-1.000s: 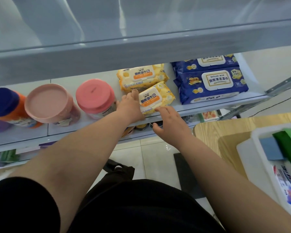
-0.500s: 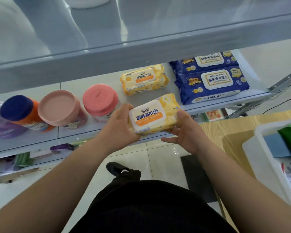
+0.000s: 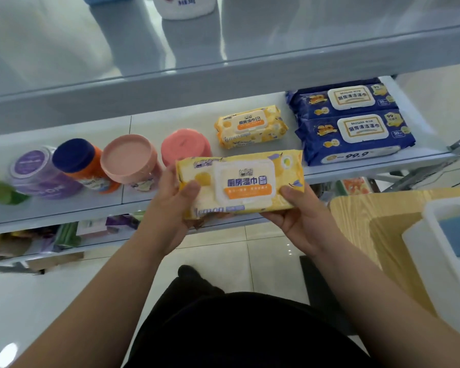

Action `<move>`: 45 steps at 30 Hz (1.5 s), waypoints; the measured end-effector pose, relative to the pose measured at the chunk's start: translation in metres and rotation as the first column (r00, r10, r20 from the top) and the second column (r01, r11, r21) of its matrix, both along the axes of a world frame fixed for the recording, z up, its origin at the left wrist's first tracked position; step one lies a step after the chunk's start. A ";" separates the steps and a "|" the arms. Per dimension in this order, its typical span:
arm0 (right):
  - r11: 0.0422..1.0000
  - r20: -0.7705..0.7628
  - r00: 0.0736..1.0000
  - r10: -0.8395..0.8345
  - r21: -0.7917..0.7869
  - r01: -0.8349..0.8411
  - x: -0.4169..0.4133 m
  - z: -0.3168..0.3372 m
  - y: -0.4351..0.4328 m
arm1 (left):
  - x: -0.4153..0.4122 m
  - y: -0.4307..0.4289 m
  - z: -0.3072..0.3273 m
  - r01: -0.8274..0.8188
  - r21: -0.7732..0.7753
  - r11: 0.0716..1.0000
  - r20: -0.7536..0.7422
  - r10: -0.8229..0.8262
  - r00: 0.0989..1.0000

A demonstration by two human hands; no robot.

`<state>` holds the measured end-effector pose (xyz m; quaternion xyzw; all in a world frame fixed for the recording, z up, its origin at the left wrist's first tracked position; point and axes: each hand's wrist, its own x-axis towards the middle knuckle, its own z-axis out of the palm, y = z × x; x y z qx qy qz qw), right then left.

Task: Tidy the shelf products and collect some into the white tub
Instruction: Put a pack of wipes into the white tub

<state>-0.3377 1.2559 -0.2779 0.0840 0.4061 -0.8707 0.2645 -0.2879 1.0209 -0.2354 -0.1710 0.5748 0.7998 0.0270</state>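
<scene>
While both hands hold it level before the shelf (image 3: 154, 123) edge, one yellow pack (image 3: 239, 184) hangs over the floor, left of the tub (image 3: 441, 251) and apart from it. Left hand (image 3: 170, 208) takes its left end, right hand (image 3: 300, 216) its right end, thumbs on top; each grip is clamped on the pack. On the shelf: four canisters (image 3: 129, 160), one yellow stack (image 3: 250, 127), apparently two packs, and two blue packs (image 3: 356, 134).

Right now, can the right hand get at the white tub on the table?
Probably yes. The right hand grips the yellow wipes pack with the left hand, but the white tub sits open just to its right, with nothing between them.
</scene>
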 end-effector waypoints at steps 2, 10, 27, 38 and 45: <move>0.994 -0.053 0.993 0.104 0.035 -0.102 0.005 -0.001 -0.001 | 0.004 -0.007 -0.010 -0.013 0.083 0.996 0.047 0.009 0.999; 0.973 -0.048 0.997 0.068 0.226 -0.055 0.034 0.001 -0.042 | 0.015 -0.071 -0.036 0.174 -0.155 0.972 0.093 -0.161 0.983; 0.669 0.028 0.721 -0.692 0.398 0.627 0.195 0.011 -0.058 | 0.030 -0.001 -0.036 0.636 -0.042 0.771 0.218 -0.614 0.759; 0.550 0.118 0.560 -0.820 0.429 0.716 0.259 -0.001 0.078 | 0.057 0.153 -0.022 0.826 -0.183 0.533 0.280 -0.777 0.564; 0.488 0.011 0.553 -0.833 0.485 0.726 0.275 -0.013 0.187 | 0.064 0.268 -0.026 0.801 -0.291 0.524 0.288 -0.750 0.595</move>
